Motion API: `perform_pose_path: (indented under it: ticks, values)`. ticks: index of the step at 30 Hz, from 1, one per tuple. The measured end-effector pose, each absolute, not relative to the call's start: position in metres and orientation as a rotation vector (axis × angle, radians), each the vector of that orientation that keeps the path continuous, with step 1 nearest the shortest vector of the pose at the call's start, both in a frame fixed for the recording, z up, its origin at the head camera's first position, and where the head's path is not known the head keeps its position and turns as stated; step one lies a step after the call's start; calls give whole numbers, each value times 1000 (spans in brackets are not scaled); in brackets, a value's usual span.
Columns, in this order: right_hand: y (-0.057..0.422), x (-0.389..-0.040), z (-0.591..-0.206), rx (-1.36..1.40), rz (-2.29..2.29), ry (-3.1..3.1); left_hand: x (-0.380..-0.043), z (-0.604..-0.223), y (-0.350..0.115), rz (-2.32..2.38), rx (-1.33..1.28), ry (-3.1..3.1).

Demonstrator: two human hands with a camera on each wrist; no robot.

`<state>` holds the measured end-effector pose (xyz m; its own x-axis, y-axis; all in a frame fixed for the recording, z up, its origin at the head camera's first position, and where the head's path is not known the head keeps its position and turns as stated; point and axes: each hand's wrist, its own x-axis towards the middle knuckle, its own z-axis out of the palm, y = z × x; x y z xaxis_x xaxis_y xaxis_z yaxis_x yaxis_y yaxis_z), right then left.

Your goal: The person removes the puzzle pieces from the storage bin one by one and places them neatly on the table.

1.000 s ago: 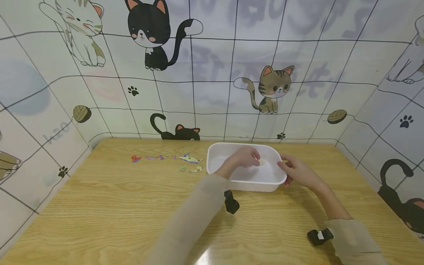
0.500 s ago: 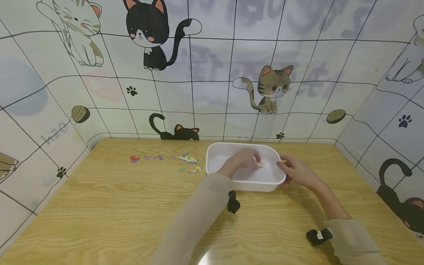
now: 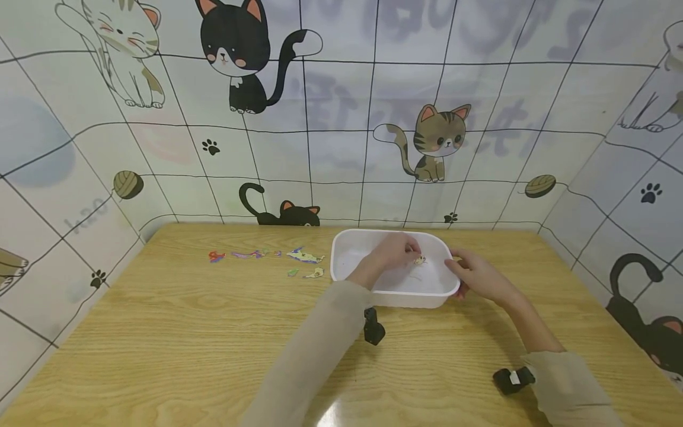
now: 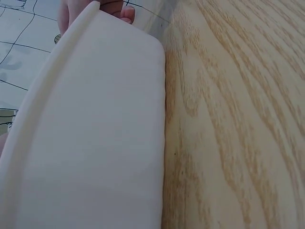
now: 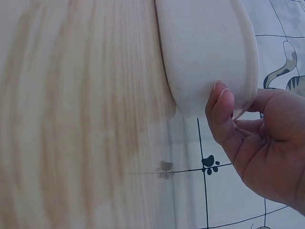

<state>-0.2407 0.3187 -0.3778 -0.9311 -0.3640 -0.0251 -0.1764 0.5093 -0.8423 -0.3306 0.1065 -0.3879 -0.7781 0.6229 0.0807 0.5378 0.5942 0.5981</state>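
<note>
My left hand (image 3: 393,251) reaches down inside a white plastic tub (image 3: 341,261), its fingers curled. At its fingertips it pinches a small pale cut-out piece (image 3: 420,260) with dark specks. A faint thin shape lies on the tub floor just below. My right hand (image 3: 477,276) grips the tub's right end, thumb over the rim and fingers underneath on the outside. In the right wrist view the fingers (image 5: 223,107) bend against the tub's outer wall (image 5: 205,52). The left wrist view is mostly filled by the tub's side (image 4: 95,119), which hides the left hand's work.
Left of the tub, several small colourful cut-outs lie on the wooden table (image 3: 187,332): a red one (image 3: 216,256), a purple one (image 3: 246,254), a large yellow-and-blue one (image 3: 304,255), a green one (image 3: 293,272) and a cream one (image 3: 315,273). A cat-print sheet (image 3: 341,148) stands behind.
Inside the tub my left hand dips and shifts right, then lifts slightly back, and the small pale piece at its fingertips has changed position. The right hand keeps its hold on the tub's end.
</note>
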Motion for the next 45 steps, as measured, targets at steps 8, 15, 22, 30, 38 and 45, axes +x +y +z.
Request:
perform_pose_path:
  ticks: [8,15,22,30,38,45]
  values:
    - [318,-241,-378,-463,-1371,2559,-327,-384,106,1174,901,2626]
    - [317,-241,-378,-467,-1394,2541,-321,-379,100,1346,836,2543]
    - [318,-241,-378,-472,-1390,2542,-315,-379,86,1519,772,2450]
    - [319,-242,-379,-454,-1366,2564,-304,-373,68,1634,735,2380]
    - [321,-244,-383,-465,-1374,2562,-293,-367,47,1723,728,2367]
    - [321,-243,-384,-488,-1385,2566,-287,-363,26,1785,725,2352]
